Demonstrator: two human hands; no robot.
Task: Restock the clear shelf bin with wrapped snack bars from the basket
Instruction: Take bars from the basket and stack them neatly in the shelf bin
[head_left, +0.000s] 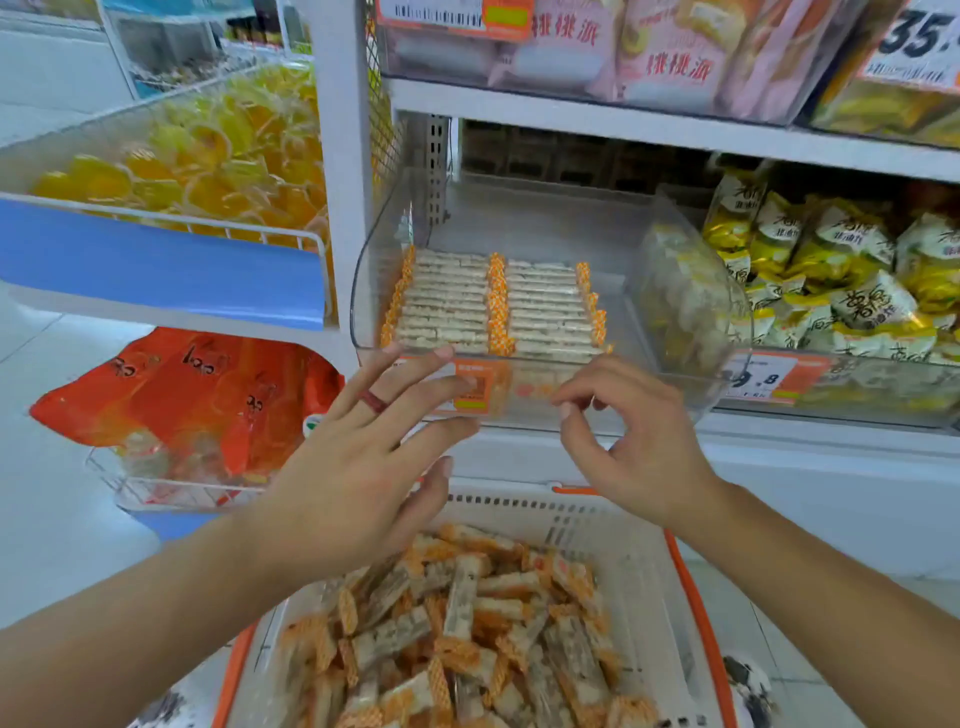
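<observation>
Holding two neat rows of bars (470, 306), bin (670, 249); basket (644, 561) heaped; left grip (358, 467), right grip (631, 436) released.

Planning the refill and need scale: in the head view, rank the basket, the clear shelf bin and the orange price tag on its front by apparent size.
1. basket and clear shelf bin: similar; the basket is nearer and cropped, so unsure.
2. orange price tag: clearly smallest.

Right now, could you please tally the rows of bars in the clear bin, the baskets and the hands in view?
Rows of wrapped snack bars in the clear shelf bin: 2
Basket holding loose bars: 1
Hands, left hand and right hand, both holding nothing: 2
Total: 5
</observation>
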